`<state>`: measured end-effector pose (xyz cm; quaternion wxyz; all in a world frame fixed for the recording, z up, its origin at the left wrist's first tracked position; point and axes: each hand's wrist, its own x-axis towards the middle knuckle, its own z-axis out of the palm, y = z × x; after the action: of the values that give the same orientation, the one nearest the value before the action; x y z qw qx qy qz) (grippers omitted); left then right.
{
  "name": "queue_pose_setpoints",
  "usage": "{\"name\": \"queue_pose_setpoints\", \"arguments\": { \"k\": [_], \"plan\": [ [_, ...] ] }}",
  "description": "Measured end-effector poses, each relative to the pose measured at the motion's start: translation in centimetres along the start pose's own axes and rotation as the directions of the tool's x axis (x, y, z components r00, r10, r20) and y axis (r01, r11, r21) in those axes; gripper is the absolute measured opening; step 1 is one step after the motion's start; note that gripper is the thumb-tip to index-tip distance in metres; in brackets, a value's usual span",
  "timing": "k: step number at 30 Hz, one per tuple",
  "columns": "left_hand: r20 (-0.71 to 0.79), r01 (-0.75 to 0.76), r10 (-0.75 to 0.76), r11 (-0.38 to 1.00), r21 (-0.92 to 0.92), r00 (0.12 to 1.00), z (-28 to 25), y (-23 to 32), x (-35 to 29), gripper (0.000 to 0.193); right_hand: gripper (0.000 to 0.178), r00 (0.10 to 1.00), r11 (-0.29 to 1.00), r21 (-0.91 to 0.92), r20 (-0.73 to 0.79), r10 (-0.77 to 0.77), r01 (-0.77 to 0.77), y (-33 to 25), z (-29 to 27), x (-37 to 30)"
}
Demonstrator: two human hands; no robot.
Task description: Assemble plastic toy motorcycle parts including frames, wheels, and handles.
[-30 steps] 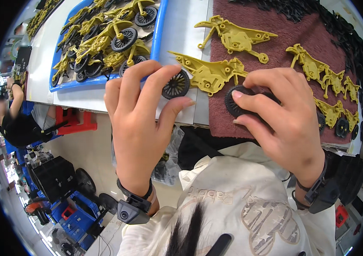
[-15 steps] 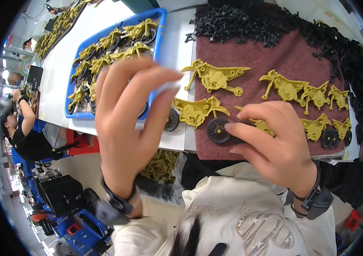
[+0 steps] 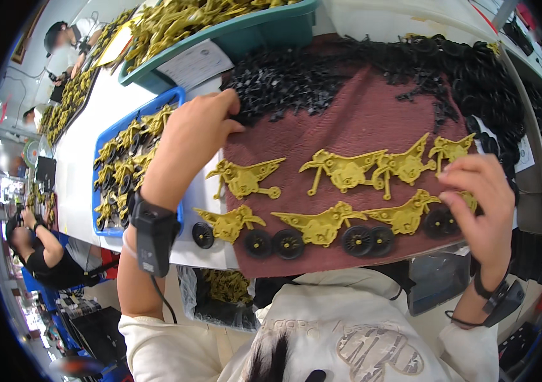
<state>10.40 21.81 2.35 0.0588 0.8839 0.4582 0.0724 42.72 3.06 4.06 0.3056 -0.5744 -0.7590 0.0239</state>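
Observation:
My left hand [image 3: 198, 137] is at the left edge of a heap of small black plastic parts [image 3: 290, 86]. Its thumb and forefinger are apart, and I see nothing between them. At the right end of the rows, my right hand [image 3: 484, 200] has its fingers loosely bent and apart, beside a yellow toy motorbike body half [image 3: 452, 149]. It partly covers another yellow piece [image 3: 468, 200] and a black wheel. The lower row has yellow body halves [image 3: 319, 226] with black spoked wheels [image 3: 288, 243] beside them. More yellow halves [image 3: 242, 178] form the upper row.
A maroon cloth [image 3: 373, 121] lies under the parts. Black tyres [image 3: 494, 83] are heaped at the right. A blue tray [image 3: 178, 95] of assembled yellow pieces stands at left, and a green bin [image 3: 252, 28] of yellow parts behind. Other people [image 3: 45, 248] work at far left.
My view has shifted. My left hand has gone from near the blue tray to the black heap. My right hand has left the wheel and moved to the rows' right end.

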Motion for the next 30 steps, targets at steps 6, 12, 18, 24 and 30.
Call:
{"name": "queue_pose_setpoints", "arguments": {
  "k": [6, 12, 18, 24, 30],
  "plan": [
    [0.041, 0.073, -0.066, 0.980, -0.187, 0.997, -0.5, 0.3, -0.6, 0.021, 0.013, 0.995, 0.998, 0.031, 0.082, -0.056, 0.054, 5.3, -1.0, 4.7],
    [-0.096, 0.110, -0.174, 0.878, -0.465, 0.980, -2.5, 3.5, -3.4, 0.012, 0.013, 0.964, 0.959, -0.170, 0.180, -0.197, 0.228, 10.8, 5.4, 9.9],
    [-0.213, 0.057, -0.201, 0.841, -0.538, 0.956, -1.5, 6.8, -9.6, 0.017, 0.018, 0.933, 0.933, -0.218, 0.284, -0.221, 0.287, 9.7, 5.4, 9.9],
    [-0.173, 0.094, -0.366, 0.609, -0.788, 0.915, 0.3, 7.9, -14.5, 0.015, 0.017, 0.971, 0.962, 0.243, 0.228, 0.068, -0.124, 1.4, 2.6, 7.4],
    [-0.039, 0.110, -0.263, 0.527, -0.843, 0.964, 2.6, 9.6, -16.5, 0.013, 0.017, 0.931, 0.901, 0.404, 0.366, -0.004, -0.155, -3.4, 5.5, 3.1]
  ]
}}
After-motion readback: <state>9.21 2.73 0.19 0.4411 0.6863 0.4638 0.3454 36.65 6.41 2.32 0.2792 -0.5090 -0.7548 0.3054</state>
